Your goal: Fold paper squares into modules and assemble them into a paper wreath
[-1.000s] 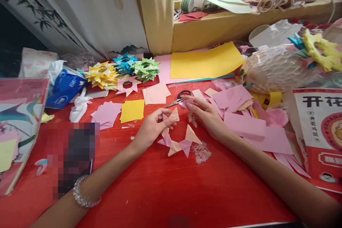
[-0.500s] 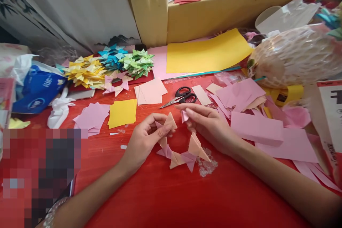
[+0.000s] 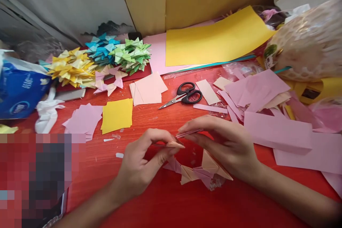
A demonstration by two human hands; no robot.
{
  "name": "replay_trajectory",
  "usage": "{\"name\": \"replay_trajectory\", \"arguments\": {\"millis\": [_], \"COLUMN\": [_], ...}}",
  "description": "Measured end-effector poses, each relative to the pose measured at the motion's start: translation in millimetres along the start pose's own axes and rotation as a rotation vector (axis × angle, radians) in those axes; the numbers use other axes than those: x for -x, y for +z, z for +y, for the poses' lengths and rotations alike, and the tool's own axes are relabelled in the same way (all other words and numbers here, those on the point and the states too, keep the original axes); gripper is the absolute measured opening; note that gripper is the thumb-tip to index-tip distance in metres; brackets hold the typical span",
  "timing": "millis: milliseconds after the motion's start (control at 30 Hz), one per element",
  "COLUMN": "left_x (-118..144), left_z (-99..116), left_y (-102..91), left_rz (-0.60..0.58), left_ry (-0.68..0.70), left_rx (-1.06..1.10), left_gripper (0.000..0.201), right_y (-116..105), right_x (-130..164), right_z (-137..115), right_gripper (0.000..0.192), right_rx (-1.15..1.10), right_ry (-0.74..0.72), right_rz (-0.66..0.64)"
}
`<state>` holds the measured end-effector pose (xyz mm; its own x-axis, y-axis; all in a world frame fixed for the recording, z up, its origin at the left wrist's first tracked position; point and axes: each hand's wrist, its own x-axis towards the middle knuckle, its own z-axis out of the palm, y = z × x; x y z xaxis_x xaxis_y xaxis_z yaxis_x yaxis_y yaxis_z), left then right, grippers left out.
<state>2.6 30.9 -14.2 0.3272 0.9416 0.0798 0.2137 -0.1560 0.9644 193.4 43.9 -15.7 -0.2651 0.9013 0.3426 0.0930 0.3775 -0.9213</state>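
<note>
My left hand point(image 3: 149, 160) pinches one end of a chain of folded paper pieces point(image 3: 188, 174), peach and pink-purple in turn. The rest of the chain curves over the red table below my hands. Between the thumb and fingers of my right hand point(image 3: 221, 139) is a folded pink paper piece point(image 3: 188, 133), seen nearly edge-on. Its tip meets the peach end piece point(image 3: 175, 144) in my left hand; whether it is slotted in, I cannot tell. A small clear plastic scrap point(image 3: 217, 181) lies by the chain's right end.
Black-handled scissors point(image 3: 184, 96) lie beyond my hands. Yellow squares point(image 3: 117, 115), pink squares point(image 3: 84, 119) and pale pink squares point(image 3: 149, 89) are stacked leftward. Pink sheets point(image 3: 278, 131) spread on the right. Yellow point(image 3: 72, 67), blue point(image 3: 103, 50) and green point(image 3: 133, 55) folded-paper clusters stand at the back.
My right hand has brought the pink piece leftward against the chain's end in my left hand. Both pieces have tipped from upright to nearly flat. The camera view has moved closer and down.
</note>
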Motion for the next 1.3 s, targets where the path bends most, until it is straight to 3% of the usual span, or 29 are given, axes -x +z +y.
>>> {"name": "replay_trajectory", "arguments": {"millis": [167, 600, 767, 1300], "left_x": [2, -1, -4, -4], "left_z": [-3, 0, 0, 0], "left_y": [-2.0, -1.3, -1.7, -3.4], "left_rz": [-0.01, -0.034, -0.054, -0.061], "left_ry": [0.085, 0.153, 0.237, 0.224], "left_rx": [0.022, 0.106, 0.144, 0.133], "left_gripper": [0.031, 0.021, 0.023, 0.023], "right_y": [-3, -10, -10, -9], "right_x": [-1, -2, -2, -3], "right_z": [-4, -12, -12, -14], "right_gripper": [0.02, 0.026, 0.022, 0.027], "right_rx": [-0.006, 0.014, 0.016, 0.025], "right_ry": [-0.103, -0.158, -0.215, -0.243], "right_rz": [-0.081, -0.213, -0.203, -0.211]}}
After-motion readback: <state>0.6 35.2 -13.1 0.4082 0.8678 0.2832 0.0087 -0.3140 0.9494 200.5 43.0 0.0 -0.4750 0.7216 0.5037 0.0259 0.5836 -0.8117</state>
